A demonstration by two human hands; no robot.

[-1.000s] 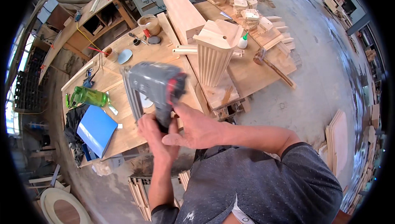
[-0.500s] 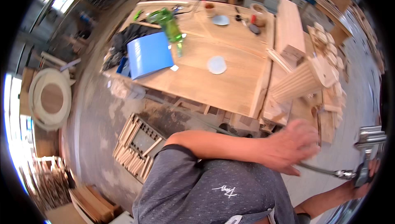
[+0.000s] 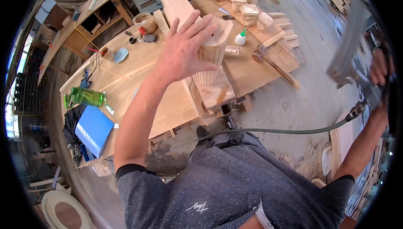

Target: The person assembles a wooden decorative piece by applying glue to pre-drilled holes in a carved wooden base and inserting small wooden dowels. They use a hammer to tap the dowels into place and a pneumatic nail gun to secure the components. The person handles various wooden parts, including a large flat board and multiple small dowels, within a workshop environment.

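Note:
My left hand [image 3: 182, 52] is open with fingers spread, beside the top of a fluted wooden column piece [image 3: 210, 59]. It covers part of that piece, and I cannot tell whether it touches it. The column piece stands upright on a wooden board at the bench's right end, with a long squared timber [image 3: 174, 2] behind it. Out at the far right, my right hand [image 3: 380, 67] grips a grey air nail gun [image 3: 350, 44], raised away from the bench. A grey-green air hose [image 3: 289, 131] runs from it across my front.
A wooden mallet [image 3: 273, 65], a white glue bottle with green tip [image 3: 240, 38] and stacked wooden blocks [image 3: 247, 8] lie right of the column piece. On the bench [image 3: 168, 107] are a green bottle [image 3: 88, 97], a blue folder [image 3: 94, 129] and a round tub [image 3: 145, 22].
My view has swung to the right. My left hand has gone from low before my body up to the column piece, which now stands upright instead of leaning. The nail gun is higher.

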